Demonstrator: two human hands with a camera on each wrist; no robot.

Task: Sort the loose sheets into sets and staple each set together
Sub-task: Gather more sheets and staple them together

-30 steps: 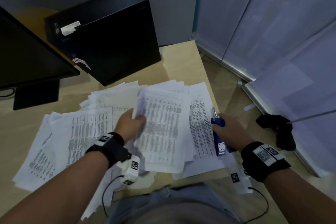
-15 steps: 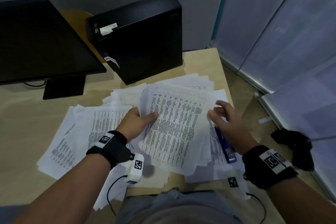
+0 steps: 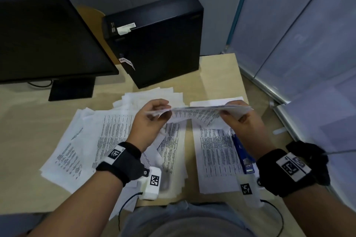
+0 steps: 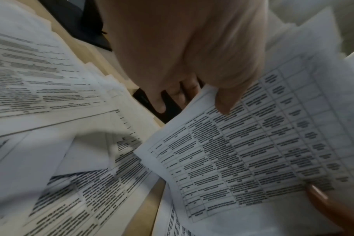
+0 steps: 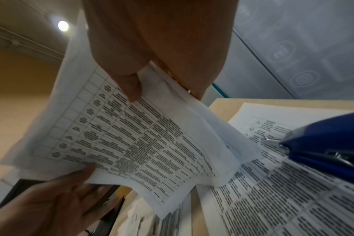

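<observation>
While we lift a thin set (image 3: 200, 114) off the worktop (image 3: 217, 75), our left hand (image 3: 149, 119) pinching its left edge, our right hand (image 3: 240, 123) pinching the right, loose sheets (image 3: 107, 136) spread beneath, blue stapler (image 3: 243, 153) lying on the right-hand pile (image 3: 215, 152).

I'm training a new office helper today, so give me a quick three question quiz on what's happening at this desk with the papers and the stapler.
1. True or false: both hands hold the lifted sheets.
2. Where is the blue stapler? A) in the right hand B) lying on papers on the desk C) on the floor
3. Fill in: the left hand grips the sheets' ___ edge.

Key: 1 true; 2 B; 3 left.
</observation>
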